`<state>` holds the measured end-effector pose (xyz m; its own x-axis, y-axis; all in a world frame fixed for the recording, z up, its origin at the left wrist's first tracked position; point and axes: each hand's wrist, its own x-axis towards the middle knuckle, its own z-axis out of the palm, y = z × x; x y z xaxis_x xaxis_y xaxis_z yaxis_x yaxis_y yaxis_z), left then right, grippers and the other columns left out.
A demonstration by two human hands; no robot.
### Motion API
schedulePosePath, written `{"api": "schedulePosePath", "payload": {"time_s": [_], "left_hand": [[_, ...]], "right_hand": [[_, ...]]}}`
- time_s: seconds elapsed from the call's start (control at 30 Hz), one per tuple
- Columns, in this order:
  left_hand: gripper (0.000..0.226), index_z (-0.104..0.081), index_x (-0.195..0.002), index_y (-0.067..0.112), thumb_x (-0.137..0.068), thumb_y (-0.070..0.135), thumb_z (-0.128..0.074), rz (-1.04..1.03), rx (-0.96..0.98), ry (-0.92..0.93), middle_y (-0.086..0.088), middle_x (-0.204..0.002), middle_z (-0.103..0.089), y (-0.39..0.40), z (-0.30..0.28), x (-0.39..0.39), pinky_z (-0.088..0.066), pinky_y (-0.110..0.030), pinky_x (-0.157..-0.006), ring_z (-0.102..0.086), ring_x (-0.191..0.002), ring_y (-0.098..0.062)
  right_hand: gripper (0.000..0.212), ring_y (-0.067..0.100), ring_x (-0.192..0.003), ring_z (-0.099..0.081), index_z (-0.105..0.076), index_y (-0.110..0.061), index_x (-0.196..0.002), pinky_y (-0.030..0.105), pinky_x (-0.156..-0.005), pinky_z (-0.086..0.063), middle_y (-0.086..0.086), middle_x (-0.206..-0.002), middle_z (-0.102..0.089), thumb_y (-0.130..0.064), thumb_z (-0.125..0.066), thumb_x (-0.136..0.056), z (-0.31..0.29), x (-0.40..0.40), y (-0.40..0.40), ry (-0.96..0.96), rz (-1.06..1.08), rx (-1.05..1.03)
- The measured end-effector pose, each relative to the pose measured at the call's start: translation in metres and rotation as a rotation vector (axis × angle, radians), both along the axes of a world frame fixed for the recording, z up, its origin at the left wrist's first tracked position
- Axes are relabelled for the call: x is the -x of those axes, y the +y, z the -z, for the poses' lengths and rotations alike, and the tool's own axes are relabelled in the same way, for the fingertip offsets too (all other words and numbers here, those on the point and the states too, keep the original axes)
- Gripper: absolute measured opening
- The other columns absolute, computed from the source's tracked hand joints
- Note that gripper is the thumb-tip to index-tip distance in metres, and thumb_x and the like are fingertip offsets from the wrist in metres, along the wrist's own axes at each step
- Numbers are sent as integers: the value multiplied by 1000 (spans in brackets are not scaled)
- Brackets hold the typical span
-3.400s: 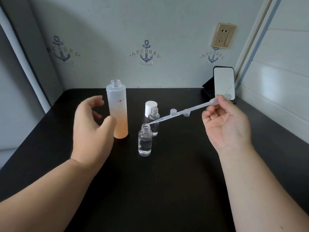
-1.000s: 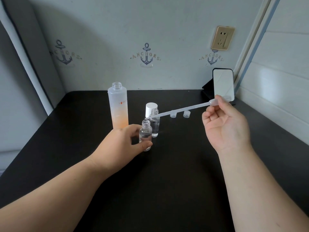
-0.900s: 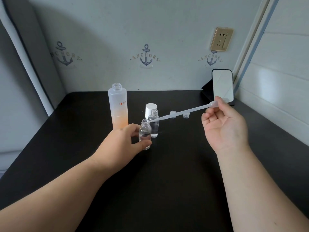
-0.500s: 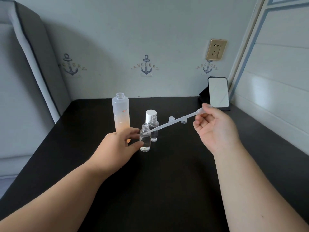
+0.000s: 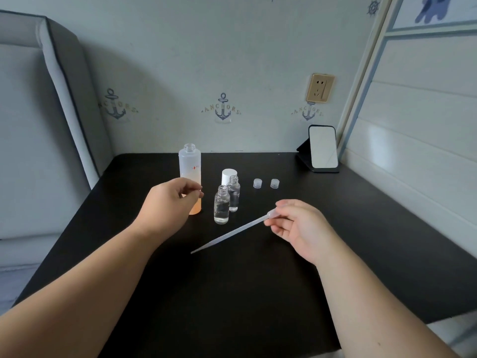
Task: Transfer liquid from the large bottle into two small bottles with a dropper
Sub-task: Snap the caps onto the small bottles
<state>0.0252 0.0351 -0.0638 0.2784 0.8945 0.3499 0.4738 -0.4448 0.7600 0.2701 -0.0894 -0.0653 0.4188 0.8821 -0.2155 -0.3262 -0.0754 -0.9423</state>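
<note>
The large frosted bottle [image 5: 190, 166] stands open on the black table [image 5: 258, 293], orange liquid in its lower part. Two small clear bottles stand open to its right: the near one [image 5: 221, 208] and the far one [image 5: 233, 194], both partly filled with clear liquid. My left hand [image 5: 170, 202] hovers in front of the large bottle, fingers loosely curled, holding nothing. My right hand [image 5: 299, 226] pinches the bulb end of the plastic dropper [image 5: 232, 235], whose tip points down-left close to the table, in front of the bottles.
A white cap [image 5: 229, 176] stands behind the small bottles. Two small clear caps [image 5: 257, 183] [image 5: 275, 183] lie further right. A small mirror on a dark stand [image 5: 322, 148] sits at the back right corner. A padded headboard [image 5: 38, 125] borders the table's left.
My left hand let go of the near small bottle and drew back left. My right hand lowered the dropper from the bottle's mouth toward the table. The camera tilted up.
</note>
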Motion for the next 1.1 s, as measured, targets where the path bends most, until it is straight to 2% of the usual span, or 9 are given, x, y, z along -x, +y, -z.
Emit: {"api": "schedulePosePath", "payload": {"time_s": [0.17,0.27,0.4,0.57,0.67,0.8,0.9,1.03,1.1], "left_hand": [[8,-69,-99,34,-91,36,-69,-12,52,160,21,-87,-65,5,3,-8,-37,-9,-65,-59,-82,6],[17,-72,-102,29,-91,42,-67,-9,62,187,19,-90,-66,6,6,-12,-40,-12,-67,-59,-85,4],[24,-71,-101,29,-90,49,-66,-7,105,185,16,-90,-67,3,4,-18,-43,-18,-66,-61,-84,-2],[34,-69,-110,26,-86,50,-71,-27,102,218,21,-86,-63,0,1,-27,-44,-20,-66,-59,-81,1],[46,-68,-119,20,-85,50,-73,-53,102,208,18,-90,-65,-1,2,-31,-45,-23,-75,-60,-85,-2],[47,-67,-117,21,-82,52,-74,-61,85,204,21,-85,-64,-4,7,-38,-41,-17,-63,-58,-80,2],[53,-66,-120,23,-80,56,-74,-59,58,206,21,-88,-63,-5,11,-40,-39,-15,-61,-56,-78,4],[55,-66,-122,26,-79,59,-75,-55,16,223,20,-92,-61,-4,16,-40,-36,-12,-61,-53,-76,6],[55,-65,-122,27,-79,60,-74,-56,-12,234,21,-93,-60,-3,18,-40,-36,-11,-62,-54,-78,5]], "right_hand": [[23,32,-93,-75,-61,-2,-106,32,-73,-56,22,-97,-76,3,-68,-85,7,0,-10,-213,-167,-22],[23,22,-94,-71,-67,-9,-95,34,-77,-50,12,-96,-78,-14,-73,-73,10,-4,-16,-487,-250,-21],[23,12,-97,-70,-73,-28,-89,39,-93,-53,-9,-94,-78,-10,-76,-77,12,-10,-16,-827,-301,67],[28,1,-74,-62,-73,-46,-81,21,-66,-44,-20,-85,-69,-20,-82,-78,18,-9,-15,-1081,-269,141],[26,-3,-75,-60,-73,-46,-79,18,-63,-40,-22,-86,-66,-23,-84,-78,21,-11,-16,-1135,-268,133],[24,0,-89,-61,-73,-42,-80,21,-74,-43,-22,-93,-66,-22,-86,-75,22,-13,-14,-1118,-300,105],[28,-4,-94,-61,-74,-45,-89,20,-77,-44,-28,-98,-68,-28,-88,-71,17,-15,-10,-1038,-308,49],[24,1,-88,-68,-77,-39,-96,24,-83,-54,-19,-95,-74,-33,-83,-73,6,-16,10,-843,-198,-12],[21,-1,-89,-69,-77,-35,-98,21,-80,-51,-16,-93,-75,-34,-81,-78,2,-17,27,-798,-137,17]]}}
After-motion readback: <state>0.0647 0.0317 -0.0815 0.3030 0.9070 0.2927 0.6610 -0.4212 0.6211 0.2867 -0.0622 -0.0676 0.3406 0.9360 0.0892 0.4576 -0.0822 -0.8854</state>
